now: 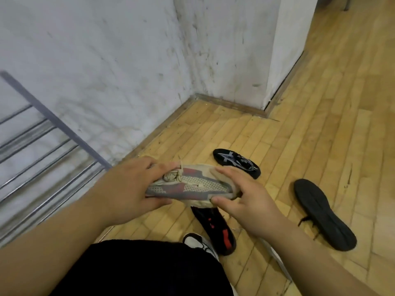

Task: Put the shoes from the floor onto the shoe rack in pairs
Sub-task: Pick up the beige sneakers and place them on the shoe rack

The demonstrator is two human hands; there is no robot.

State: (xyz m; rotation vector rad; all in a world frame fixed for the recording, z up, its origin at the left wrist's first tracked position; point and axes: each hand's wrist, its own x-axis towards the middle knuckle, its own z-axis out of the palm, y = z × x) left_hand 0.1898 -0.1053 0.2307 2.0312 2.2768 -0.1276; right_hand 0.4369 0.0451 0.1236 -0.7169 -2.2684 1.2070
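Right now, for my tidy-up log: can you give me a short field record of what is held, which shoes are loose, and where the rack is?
held: beige, grey and red sneaker, lifted, lying sideways
left hand: grips the sneaker's laced end
right hand: pinches the other end, thumb underneath
loose shoes: black shoe with white pattern; black shoe sole up; black shoe with red marks
shoe rack: at the person's left, metal bars

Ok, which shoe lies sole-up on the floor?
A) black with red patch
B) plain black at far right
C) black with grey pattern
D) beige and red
B: the plain black shoe shows its grooved sole; left hand and right hand hold the beige and red shoe.
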